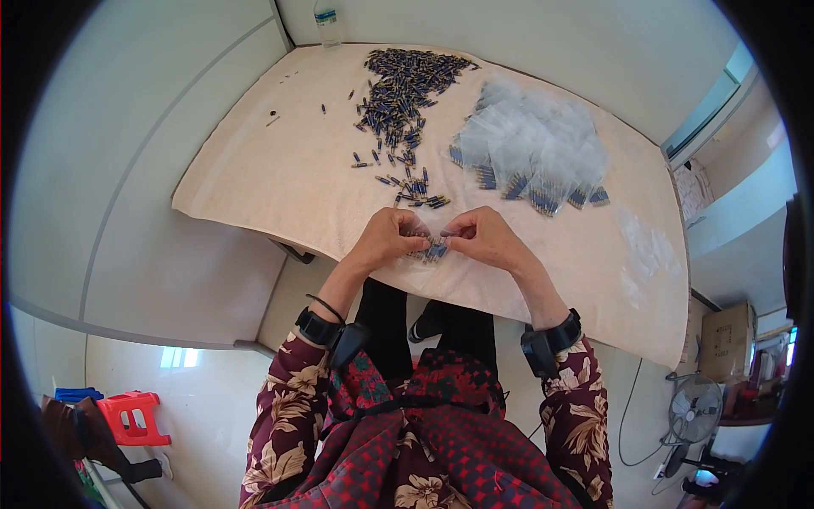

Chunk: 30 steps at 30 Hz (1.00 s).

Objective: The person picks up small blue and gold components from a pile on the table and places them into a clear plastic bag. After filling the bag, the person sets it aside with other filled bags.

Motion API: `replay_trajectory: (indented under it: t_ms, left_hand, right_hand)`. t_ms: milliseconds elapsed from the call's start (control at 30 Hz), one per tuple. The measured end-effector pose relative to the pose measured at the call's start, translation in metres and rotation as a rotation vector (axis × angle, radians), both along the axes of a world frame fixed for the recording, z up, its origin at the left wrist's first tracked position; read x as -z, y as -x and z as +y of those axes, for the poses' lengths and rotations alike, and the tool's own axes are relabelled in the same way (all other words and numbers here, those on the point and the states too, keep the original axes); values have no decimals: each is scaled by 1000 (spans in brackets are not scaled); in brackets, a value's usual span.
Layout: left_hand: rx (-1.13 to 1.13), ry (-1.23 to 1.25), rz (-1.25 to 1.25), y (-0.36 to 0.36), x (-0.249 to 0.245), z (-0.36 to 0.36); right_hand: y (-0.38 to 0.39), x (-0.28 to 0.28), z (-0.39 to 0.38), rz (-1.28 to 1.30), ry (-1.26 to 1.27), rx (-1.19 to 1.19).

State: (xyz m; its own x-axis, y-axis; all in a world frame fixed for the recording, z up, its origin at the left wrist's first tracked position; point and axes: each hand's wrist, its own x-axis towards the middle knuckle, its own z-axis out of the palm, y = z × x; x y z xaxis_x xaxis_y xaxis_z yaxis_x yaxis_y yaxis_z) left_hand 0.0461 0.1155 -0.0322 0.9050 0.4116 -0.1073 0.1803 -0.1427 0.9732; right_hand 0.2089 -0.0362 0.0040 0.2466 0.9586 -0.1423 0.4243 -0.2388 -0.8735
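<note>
At the near edge of the table, a small clear plastic bag (420,254) holds several small blue cylinders with brass-coloured ends (436,251). My left hand (392,239) is closed on the bag's left side, thumb turned inward. From the other side my right hand (486,241) pinches the bag near its upper right. The fingertips partly hide the contents. Just beyond my hands lie loose blue cylinders (415,192), which trail from a large dark pile (403,85) farther back.
Filled clear bags (534,144) overlap in a heap at the back right. Flat clear bags (649,254) lie on the right of the cloth-covered table (271,178). A plastic bottle (327,25) stands behind the far edge. On the floor are a red stool (136,417) and a fan (695,407).
</note>
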Motion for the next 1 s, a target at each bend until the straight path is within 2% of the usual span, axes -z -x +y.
replay_trajectory:
  t_ms: [200,467,600,700,1000]
  left_hand:
    - [26,13,5,1,-1,-1]
    - [8,48,-69,3,-14,-1]
    - [-3,163,-91,2,-18,-4]
    - [17,230,-35,-2,-5,-3]
    - [107,337,22,-5,-10,5]
  right_hand:
    - [-5,4,-1,55,20,-75]
    - [6,-4,-6,34,-46,39]
    - [3,-7,-6,60,-49,63]
    - [-4,0,-6,254,-2,58]
    - [-6,0,-4,308,-16,91]
